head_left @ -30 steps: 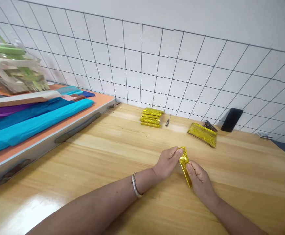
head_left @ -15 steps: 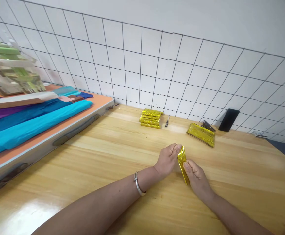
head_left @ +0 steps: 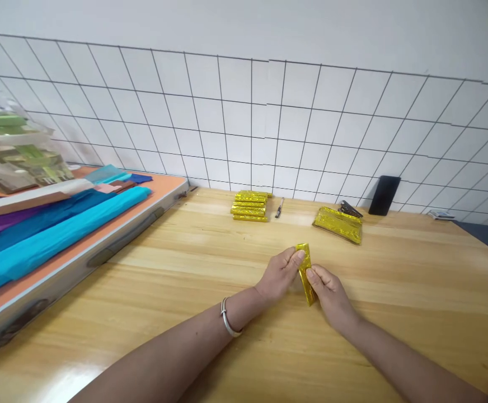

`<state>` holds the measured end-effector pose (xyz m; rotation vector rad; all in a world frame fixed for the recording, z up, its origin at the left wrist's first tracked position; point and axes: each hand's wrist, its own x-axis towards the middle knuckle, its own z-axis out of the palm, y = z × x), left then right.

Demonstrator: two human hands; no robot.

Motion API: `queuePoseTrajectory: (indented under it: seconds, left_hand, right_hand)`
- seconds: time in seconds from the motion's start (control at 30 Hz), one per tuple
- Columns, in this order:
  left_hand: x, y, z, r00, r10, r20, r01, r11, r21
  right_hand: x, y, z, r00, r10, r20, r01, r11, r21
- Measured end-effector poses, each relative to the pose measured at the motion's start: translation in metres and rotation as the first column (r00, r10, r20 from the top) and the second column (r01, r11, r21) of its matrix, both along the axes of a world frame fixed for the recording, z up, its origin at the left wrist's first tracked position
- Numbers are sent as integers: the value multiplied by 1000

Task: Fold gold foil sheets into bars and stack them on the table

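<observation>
A narrow folded strip of shiny gold foil paper (head_left: 306, 282) is held above the wooden table between both hands. My left hand (head_left: 280, 272) pinches its upper left edge, thumb on top. Lower down, my right hand (head_left: 330, 292) grips the right edge with thumb and bent fingers. The fingertips behind the strip are hidden. Beyond the hands lies a stack of similar gold strips (head_left: 250, 206). To the right of that stack, a flat gold foil sheet or packet (head_left: 338, 225) rests on the table.
A small pen-like tool (head_left: 279, 208) lies beside the stack. A black clip-like object (head_left: 350, 209) and an upright black phone-like slab (head_left: 384, 195) are near the tiled wall. At left, an orange-topped box (head_left: 166, 189) carries coloured paper (head_left: 63, 235) and a green-lidded container (head_left: 0, 120).
The strip now looks flatter and straighter at its top end. My left thumb has moved onto its face. The camera view has tilted slightly.
</observation>
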<state>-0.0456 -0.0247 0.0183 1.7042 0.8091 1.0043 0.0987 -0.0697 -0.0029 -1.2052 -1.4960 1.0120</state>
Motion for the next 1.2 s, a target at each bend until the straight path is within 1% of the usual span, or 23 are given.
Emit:
queuePoseTrajectory:
  seconds: [0.1,0.17,0.23,0.3,0.37,0.43,0.53,0.63,0.7,0.77,0.87,0.93,1.0,1.1,1.2]
  left_hand:
    - [2,0,-2,999,-23,-44,25,998,51]
    - [1,-1,-3,998,-12,-68,17,998,63]
    - [0,-2,-3,996,2,-91,2,999,39]
    - [-2,-3,-4,995,-9,-100,9,1000,-4]
    - [-2,-5,-4,994,-39,-105,36,999,-37]
    - [-1,-7,-5,990,-65,-127,59,997,-51]
    - [1,-9,-5,987,-50,-152,42,998,-55]
    - [4,-10,-7,992,-34,-119,25,997,-78]
    - [5,-10,-9,994,-51,-96,41,994,-100]
    - [5,-11,-11,993,-70,-98,58,991,-121]
    - [7,-13,-12,992,-61,-114,45,989,-141]
    - [8,-14,-12,993,-43,-110,26,989,-148]
    - [8,-14,-11,994,-39,-98,23,986,-165]
    - [9,-16,-10,995,-81,-51,67,973,-221]
    - [11,-18,-10,988,-154,-15,144,951,-274]
  right_hand:
    - [1,2,-2,997,-33,-69,33,999,-3]
    - [1,3,-2,996,-3,-91,1,1000,-19]
    - [1,4,-2,993,37,-108,-42,998,-44]
    - [1,4,-2,990,57,-131,-65,996,-54]
    - [2,4,-2,986,37,-160,-45,998,-43]
    - [3,3,-2,984,-6,-179,1,1000,-27]
    - [4,3,-3,985,-24,-170,21,1000,-19]
    - [6,4,-4,985,-11,-170,11,1000,-4]
    - [7,5,-5,982,-22,-187,24,1000,11]
    - [7,5,-6,977,-37,-211,42,999,19]
    - [7,5,-6,971,-53,-234,59,998,20]
    - [8,4,-6,970,-35,-241,38,999,9]
    - [11,6,-7,971,7,-241,-9,1000,-8]
    - [16,9,-7,981,34,-191,-36,999,-7]
    - [20,11,-6,988,-18,-156,26,999,47]
